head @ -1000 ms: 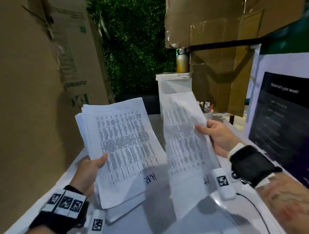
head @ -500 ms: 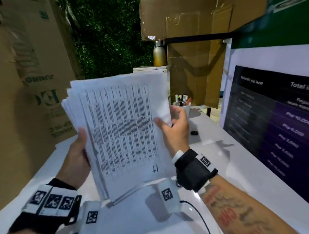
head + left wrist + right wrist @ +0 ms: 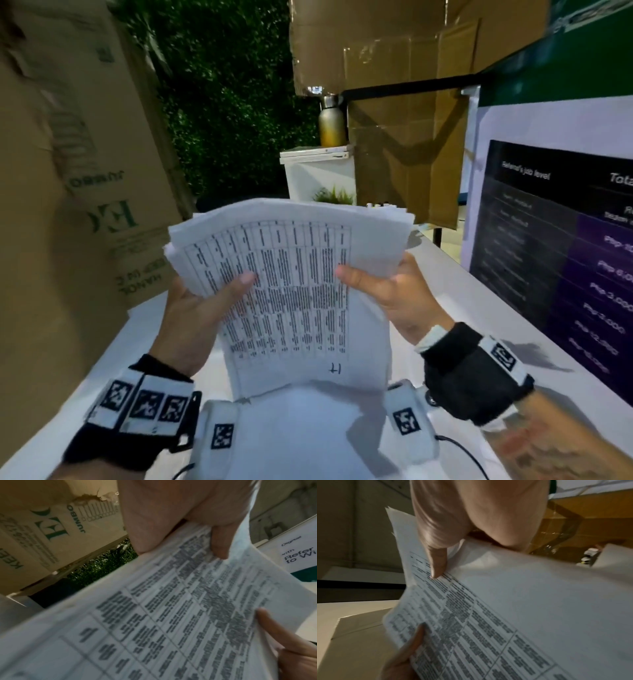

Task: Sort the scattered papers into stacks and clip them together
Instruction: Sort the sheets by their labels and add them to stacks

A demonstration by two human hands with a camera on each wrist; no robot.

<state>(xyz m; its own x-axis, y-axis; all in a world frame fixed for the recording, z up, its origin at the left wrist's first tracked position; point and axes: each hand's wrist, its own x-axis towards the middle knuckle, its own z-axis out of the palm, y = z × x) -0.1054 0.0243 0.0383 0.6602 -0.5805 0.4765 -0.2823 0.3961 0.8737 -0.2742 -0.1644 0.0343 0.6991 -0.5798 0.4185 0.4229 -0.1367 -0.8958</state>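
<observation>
A stack of white papers [image 3: 294, 274] printed with a table, the number 17 handwritten near its lower edge, is held up above the white table [image 3: 462, 308]. My left hand [image 3: 202, 301] grips its left edge, thumb on the top sheet. My right hand [image 3: 387, 287] grips the right edge, thumb on the print. In the left wrist view the papers [image 3: 171, 615] fill the frame under my left hand [image 3: 188, 513], with the right hand's thumb [image 3: 274, 623] at lower right. The right wrist view shows the papers [image 3: 505, 608] under my right hand [image 3: 453, 534]. The sheets' far edges are fanned unevenly.
Large cardboard boxes [image 3: 68, 171] stand at the left; more cardboard [image 3: 394, 68] hangs behind. A printed sign board [image 3: 565, 240] lines the right side. A metal bottle [image 3: 331, 121] sits on a white box [image 3: 318, 174] at the back, beside a small plant [image 3: 334, 197].
A second earlier my right hand held a separate sheet apart; it was brought onto the left hand's stack. Both hands now hold the joined stack, lower and centred.
</observation>
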